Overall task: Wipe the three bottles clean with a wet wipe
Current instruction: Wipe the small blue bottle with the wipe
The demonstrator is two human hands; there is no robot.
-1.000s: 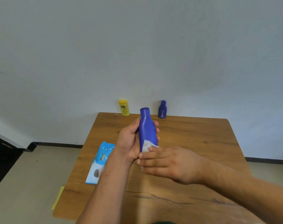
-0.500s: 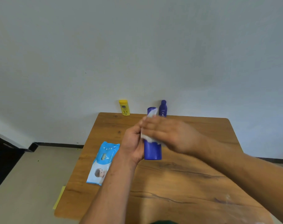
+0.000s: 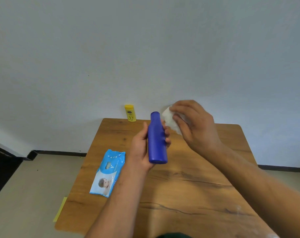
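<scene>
My left hand grips a tall blue bottle upright above the wooden table, fingers wrapped round its middle. Up and to the right of the bottle's neck, my right hand pinches a crumpled white wet wipe, which is off the bottle. A small yellow bottle stands at the table's far edge by the wall. The small dark blue bottle seen earlier is hidden behind my hands.
A light blue pack of wet wipes lies flat on the left part of the table. A white wall rises right behind the far edge. A yellow strip lies on the floor left of the table.
My right hand slid the wipe up the blue bottle from its base to its top, then lifted off to the upper right. The left hand kept holding the bottle.
</scene>
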